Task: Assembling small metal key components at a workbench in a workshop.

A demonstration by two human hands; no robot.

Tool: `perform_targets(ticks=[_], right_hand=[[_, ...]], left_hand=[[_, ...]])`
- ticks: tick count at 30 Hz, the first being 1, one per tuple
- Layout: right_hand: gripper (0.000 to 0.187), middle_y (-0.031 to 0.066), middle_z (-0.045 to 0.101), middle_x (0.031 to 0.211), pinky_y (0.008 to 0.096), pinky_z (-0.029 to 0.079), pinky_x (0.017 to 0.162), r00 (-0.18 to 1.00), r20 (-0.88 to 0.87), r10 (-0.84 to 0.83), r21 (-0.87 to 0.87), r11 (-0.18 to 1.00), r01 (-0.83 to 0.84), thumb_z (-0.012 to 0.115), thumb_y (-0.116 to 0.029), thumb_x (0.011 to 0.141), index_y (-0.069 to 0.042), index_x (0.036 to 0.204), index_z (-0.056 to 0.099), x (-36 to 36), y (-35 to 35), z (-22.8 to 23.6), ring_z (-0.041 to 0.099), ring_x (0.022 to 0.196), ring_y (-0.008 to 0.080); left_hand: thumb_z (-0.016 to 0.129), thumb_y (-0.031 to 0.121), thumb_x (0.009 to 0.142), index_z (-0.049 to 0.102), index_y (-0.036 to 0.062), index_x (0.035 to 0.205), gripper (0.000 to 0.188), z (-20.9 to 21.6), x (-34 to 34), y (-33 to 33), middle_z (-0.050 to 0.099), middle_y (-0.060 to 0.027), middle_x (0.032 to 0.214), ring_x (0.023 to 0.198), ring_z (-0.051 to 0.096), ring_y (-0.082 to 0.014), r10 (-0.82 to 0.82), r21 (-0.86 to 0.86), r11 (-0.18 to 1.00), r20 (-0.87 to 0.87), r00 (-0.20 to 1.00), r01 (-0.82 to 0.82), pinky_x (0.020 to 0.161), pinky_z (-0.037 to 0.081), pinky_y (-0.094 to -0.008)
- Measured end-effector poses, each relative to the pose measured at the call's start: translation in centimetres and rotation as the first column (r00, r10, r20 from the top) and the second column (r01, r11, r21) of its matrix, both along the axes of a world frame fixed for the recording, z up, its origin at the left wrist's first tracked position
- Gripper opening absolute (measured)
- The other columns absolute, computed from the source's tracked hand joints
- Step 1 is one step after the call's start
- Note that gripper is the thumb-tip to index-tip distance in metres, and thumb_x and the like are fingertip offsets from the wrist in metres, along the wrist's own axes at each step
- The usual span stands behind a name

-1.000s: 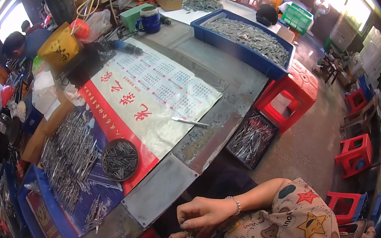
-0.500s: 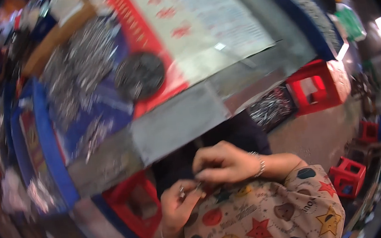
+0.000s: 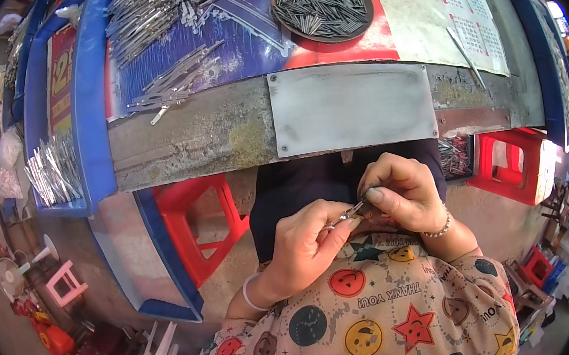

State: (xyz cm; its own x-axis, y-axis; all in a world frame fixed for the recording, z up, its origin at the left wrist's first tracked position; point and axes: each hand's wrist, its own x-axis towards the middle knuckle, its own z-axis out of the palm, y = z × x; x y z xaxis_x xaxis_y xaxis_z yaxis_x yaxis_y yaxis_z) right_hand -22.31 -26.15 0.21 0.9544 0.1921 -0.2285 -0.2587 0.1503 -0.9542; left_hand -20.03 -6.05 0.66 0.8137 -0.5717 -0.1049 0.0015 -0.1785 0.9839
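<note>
The surface [image 3: 189, 143] is the largest thing, stretching across in front of the person. The blue tray [image 3: 95, 104] stands along its left end, with a bundle of thin silvery strips in its near part. The round bowl [image 3: 370, 15] rests towards the far side of the surface.

The left hand [image 3: 309, 241] pinches a small metal piece between thumb and forefinger, over the person's lap and just off the near edge of the surface. The right hand [image 3: 406, 195] has thumb and forefinger brought together at the far end of that piece; whether they grip it or something smaller, I cannot tell.

The loose metal strips [image 3: 178, 77] on the surface look stiff and light, slim enough to bend if levered; lift them singly by the middle. The small metal piece [image 3: 351, 212] should be light, rigid and rather slick, so a firm pinch near its middle would suit, leaving the tip free. The dark sticks [image 3: 320, 1] heaped in the bowl look hard, possibly brittle, and best taken by fingertips at one end.
</note>
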Motion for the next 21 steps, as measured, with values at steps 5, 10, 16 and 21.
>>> perform_targets(ticks=[5,10,16,21], right_hand=[[0.008,0.0061,0.061,0.074,0.0233,0.048,0.058,0.980,0.199,-0.008,-0.202,0.978,0.049,0.059,-0.004,0.089,0.002,0.089,0.055,0.1,0.3,-0.4,0.061,0.063,0.0107],[0.008,0.0088,0.060,0.075,0.0256,0.048,0.057,0.980,0.195,0.031,-0.282,0.959,0.026,0.059,-0.003,0.087,0.002,0.089,0.054,0.1,0.4,-0.7,0.061,0.062,0.0160],[0.007,0.0106,0.059,0.073,0.0225,0.040,0.050,0.976,0.211,0.062,-0.295,0.956,0.003,0.053,-0.002,0.088,0.003,0.085,0.049,0.1,0.9,-0.9,0.051,0.054,0.0099],[0.010,0.0094,0.058,0.070,0.0224,0.039,0.047,0.974,0.215,0.066,-0.289,0.957,-0.001,0.054,-0.004,0.089,0.002,0.083,0.048,-0.2,1.0,-1.3,0.050,0.050,0.0090]], left_hand=[[0.069,-0.003,0.081,0.060,-0.0008,0.092,0.014,0.0,0.3,-0.1,0.060,-0.0071,0.074,0.056,0.058,-0.0113,0.039,0.044,0.998,0.088,0.995,-0.043,0.049,0.045,-0.0245],[0.070,-0.002,0.080,0.059,-0.0008,0.090,0.015,-0.1,0.6,-0.1,0.059,-0.0086,0.073,0.057,0.059,-0.0139,0.027,0.068,0.997,0.099,0.995,-0.034,0.050,0.045,-0.0251],[0.070,-0.003,0.079,0.058,0.0002,0.088,0.015,-0.6,0.1,-0.2,0.059,-0.0086,0.072,0.055,0.057,-0.0153,0.059,0.061,0.996,0.089,0.994,-0.064,0.048,0.044,-0.0267],[0.070,-0.004,0.078,0.058,0.0010,0.086,0.015,-0.9,-0.3,-0.3,0.058,-0.0089,0.071,0.054,0.057,-0.0173,0.083,0.064,0.994,0.099,0.992,-0.090,0.047,0.043,-0.0282]])
